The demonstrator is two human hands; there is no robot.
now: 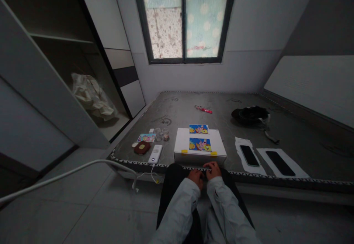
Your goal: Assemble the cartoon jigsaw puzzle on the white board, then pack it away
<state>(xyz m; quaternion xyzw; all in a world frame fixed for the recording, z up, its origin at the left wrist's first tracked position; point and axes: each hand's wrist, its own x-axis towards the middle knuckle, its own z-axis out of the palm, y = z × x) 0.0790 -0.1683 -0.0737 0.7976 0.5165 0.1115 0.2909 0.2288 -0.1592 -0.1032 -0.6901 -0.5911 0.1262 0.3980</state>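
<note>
My left hand (pixel 195 177) and my right hand (pixel 213 171) rest close together at the near edge of the grey mattress (pixel 304 140), just below a white box (pixel 218 143). Both hands look curled with fingers drawn in; the dim light hides whether they hold anything. Two colourful cartoon cards lie by the box: one (pixel 199 144) on its lid, another (pixel 198 129) at its far edge. Pale sleeves cover both arms.
Left of the box lie a white power bank (pixel 155 153) with cable, a dark red case (pixel 142 147), a small card (pixel 146 138) and small clear items. Two dark phones (pixel 249 155) (pixel 280 163) lie on white sheets at right. A black cap (pixel 250 114) and red wrapper (pixel 204 109) sit farther back.
</note>
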